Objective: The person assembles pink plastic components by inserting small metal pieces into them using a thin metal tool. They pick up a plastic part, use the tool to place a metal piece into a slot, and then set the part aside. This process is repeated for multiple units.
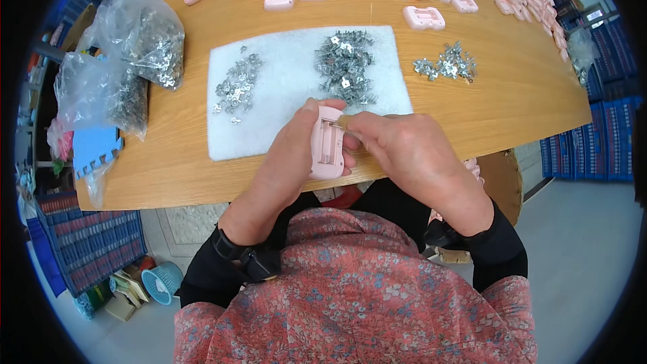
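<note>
My left hand (291, 141) grips a pale pink plastic housing (327, 155) upright over the table's near edge, thumb along its left side and fingers behind it. The long battery compartment in the housing faces me, with thin metal parts inside. My right hand (404, 141) is closed in a pinch at the compartment's upper right. Something small and yellowish shows at its fingertips, too hidden to name. Just beyond my hands, a white foam sheet (286, 61) bears a dense pile of small metal contact pieces (345, 67) and a looser, smaller pile of metal pieces (237, 84) on its left.
Another heap of metal pieces (450, 64) lies right of the sheet on the wooden table (512, 108). Many pink housings (424, 18) spread along the far side. Clear plastic bags of metal parts (158, 47) and a blue foam mat piece (96, 148) sit at the left.
</note>
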The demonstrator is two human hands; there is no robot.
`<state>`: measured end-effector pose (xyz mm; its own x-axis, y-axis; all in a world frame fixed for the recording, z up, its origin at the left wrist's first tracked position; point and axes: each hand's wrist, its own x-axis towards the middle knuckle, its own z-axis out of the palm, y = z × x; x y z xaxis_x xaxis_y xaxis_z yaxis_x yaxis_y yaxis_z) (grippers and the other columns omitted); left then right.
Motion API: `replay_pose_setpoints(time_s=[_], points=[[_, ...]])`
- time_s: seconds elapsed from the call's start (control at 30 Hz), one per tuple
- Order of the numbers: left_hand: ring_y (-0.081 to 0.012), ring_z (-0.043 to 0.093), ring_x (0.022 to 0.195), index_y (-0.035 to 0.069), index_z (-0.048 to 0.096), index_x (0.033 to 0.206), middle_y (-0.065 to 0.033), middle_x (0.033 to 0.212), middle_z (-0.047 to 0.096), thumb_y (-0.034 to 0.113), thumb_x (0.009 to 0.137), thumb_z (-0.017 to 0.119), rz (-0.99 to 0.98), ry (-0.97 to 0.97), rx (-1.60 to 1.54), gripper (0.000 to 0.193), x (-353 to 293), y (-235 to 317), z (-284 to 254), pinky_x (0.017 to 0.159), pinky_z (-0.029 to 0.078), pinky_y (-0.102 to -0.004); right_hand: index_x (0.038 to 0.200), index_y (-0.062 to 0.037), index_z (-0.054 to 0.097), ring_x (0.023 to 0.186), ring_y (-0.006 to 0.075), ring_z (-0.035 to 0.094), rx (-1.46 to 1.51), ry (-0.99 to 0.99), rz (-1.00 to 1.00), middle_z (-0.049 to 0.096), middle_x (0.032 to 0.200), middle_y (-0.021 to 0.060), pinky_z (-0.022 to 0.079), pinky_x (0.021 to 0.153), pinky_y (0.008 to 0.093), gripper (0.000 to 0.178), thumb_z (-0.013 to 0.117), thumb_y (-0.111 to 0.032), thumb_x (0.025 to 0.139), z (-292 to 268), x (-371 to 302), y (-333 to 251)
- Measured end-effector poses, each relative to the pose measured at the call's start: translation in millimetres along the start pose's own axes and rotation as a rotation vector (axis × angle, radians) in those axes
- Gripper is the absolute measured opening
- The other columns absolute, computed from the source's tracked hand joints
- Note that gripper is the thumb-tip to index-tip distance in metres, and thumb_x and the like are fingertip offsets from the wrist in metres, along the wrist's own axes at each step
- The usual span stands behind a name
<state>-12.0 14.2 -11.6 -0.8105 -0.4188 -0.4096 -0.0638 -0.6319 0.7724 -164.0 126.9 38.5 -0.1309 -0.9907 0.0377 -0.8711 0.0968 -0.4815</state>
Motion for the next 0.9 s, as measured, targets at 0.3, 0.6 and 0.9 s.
replay_pose_setpoints(time_s=[0.3,0.6,0.9], points=[[-0.0237,0.069,0.073,0.004,0.041,0.140,-0.0148,0.089,0.067,0.043,0.107,0.018,-0.014,-0.166,-0.147,0.055,-4,7,1,0.068,0.059,-0.0357,0.107,0.0009,0.065,0.075,0.0051,0.059,0.955,0.057,0.326,0.067,0.084,0.0017,0.048,0.067,0.0229,0.023,0.068,-0.016,0.093,21,2,8],[-0.0111,0.057,0.104,0.001,0.046,0.139,-0.0063,0.113,0.062,0.014,0.104,0.041,0.314,-0.057,0.522,0.037,-11,5,-1,0.090,0.047,-0.0255,0.103,0.0024,0.066,0.076,0.0028,0.057,0.983,0.067,0.328,0.067,0.086,-0.0005,0.047,0.068,0.0203,0.022,0.069,-0.016,0.092,16,5,17],[-0.0102,0.056,0.090,0.000,0.045,0.138,-0.0070,0.103,0.061,0.008,0.099,0.039,0.337,-0.130,0.580,0.041,-15,14,4,0.080,0.048,-0.0257,0.109,0.0025,0.065,0.077,0.0039,0.058,1.028,0.181,0.226,0.067,0.085,0.0006,0.048,0.070,0.0219,0.023,0.064,-0.016,0.096,10,-4,0]])
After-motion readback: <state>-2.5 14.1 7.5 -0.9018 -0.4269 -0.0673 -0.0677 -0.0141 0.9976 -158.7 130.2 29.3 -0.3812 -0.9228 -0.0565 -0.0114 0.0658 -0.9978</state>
